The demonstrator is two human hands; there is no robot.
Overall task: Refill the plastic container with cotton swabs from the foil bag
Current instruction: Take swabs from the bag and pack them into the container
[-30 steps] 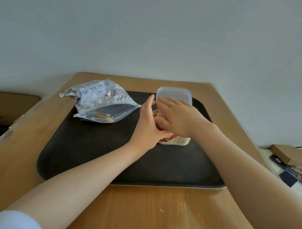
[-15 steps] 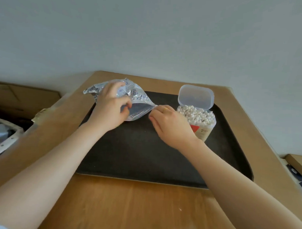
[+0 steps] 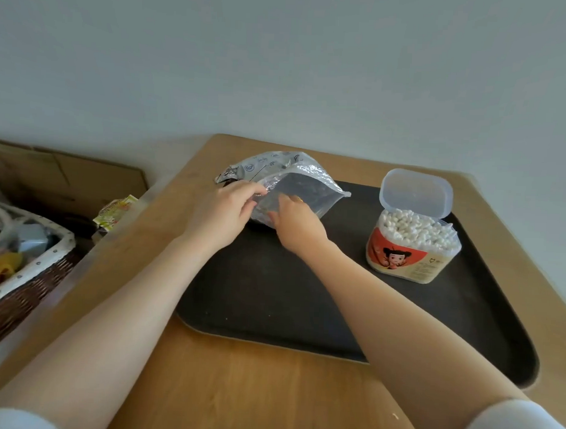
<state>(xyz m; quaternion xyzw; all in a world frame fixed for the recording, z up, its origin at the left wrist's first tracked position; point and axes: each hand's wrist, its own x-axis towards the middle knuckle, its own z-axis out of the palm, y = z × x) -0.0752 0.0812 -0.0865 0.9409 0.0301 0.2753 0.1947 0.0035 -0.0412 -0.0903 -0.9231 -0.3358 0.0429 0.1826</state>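
The silver foil bag (image 3: pixel 303 179) lies on the far left part of the black tray (image 3: pixel 272 297), its mouth pulled open toward me. My left hand (image 3: pixel 222 212) pinches the near edge of the bag's mouth. My right hand (image 3: pixel 296 222) has its fingertips inside the opening; what they hold is hidden. The clear plastic container (image 3: pixel 412 247) stands on the tray's right side with its lid (image 3: pixel 416 192) flipped up. It is packed with white cotton swabs (image 3: pixel 416 227) standing upright.
The tray rests on a wooden table (image 3: pixel 237 389) against a pale wall. To the left, below the table, sit a wicker basket (image 3: pixel 26 282) with mixed items, a yellow packet (image 3: pixel 115 208) and a cardboard box (image 3: pixel 68 174).
Both hands left the container, whose lid now stands open. The left hand gripped the foil bag, and the right hand moved from its corner into its mouth. The view has shifted left.
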